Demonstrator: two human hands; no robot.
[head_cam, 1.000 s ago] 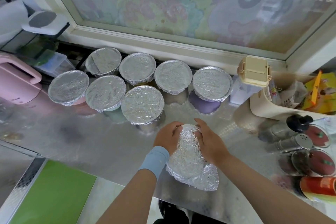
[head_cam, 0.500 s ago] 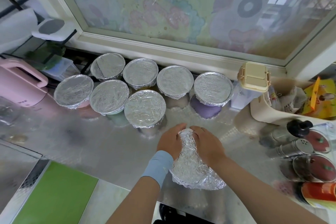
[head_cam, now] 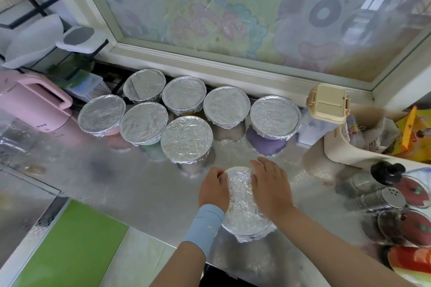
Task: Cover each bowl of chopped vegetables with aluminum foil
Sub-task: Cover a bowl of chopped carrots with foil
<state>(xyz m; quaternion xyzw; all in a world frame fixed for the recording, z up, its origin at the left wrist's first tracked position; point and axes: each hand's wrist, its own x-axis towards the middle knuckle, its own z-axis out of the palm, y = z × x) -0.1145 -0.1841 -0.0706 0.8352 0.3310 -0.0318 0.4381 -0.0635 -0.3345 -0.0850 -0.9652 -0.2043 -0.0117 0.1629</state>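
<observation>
Squarely upright, foil-covered bowl [head_cam: 242, 205] between left hand [head_cam: 214, 190] and right hand [head_cam: 270, 189]

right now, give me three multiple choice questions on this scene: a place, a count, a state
1. Where is the held bowl, under the left hand and right hand?
A) nearest the person, ahead of the group
B) on the green board
C) against the window frame
2. How many other foil-covered bowls stand beyond it?
A) five
B) seven
C) nine
3. The held bowl's top is:
A) bare
B) under a plastic lid
C) foil-wrapped
Answers: 1 A, it sits nearest on the counter; 2 B, four behind, three in front; 3 C, both hands are on its foil.
</observation>
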